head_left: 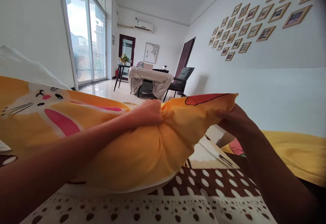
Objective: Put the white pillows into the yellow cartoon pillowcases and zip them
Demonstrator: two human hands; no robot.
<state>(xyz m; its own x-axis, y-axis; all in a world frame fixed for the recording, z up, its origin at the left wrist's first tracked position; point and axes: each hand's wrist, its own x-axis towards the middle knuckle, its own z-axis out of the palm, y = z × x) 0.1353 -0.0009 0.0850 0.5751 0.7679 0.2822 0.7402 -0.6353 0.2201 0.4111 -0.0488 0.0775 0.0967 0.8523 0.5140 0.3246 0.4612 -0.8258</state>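
Your left hand [149,112] pinches the top edge of the yellow pillow [142,149] near its middle, fingers pressed together on bunched cloth, while your right hand [235,120] grips its right corner, fingers curled behind the fabric. The pillow lies across the dotted blanket [198,196] in front of you. With such small holds, the slack cloth could slip free if you tug unevenly.

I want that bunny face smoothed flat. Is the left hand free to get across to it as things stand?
Probably not straight away: the left hand is gripping the bunched edge of the yellow pillowcase. Nothing lies between it and the bunny face, so letting go should clear the way.
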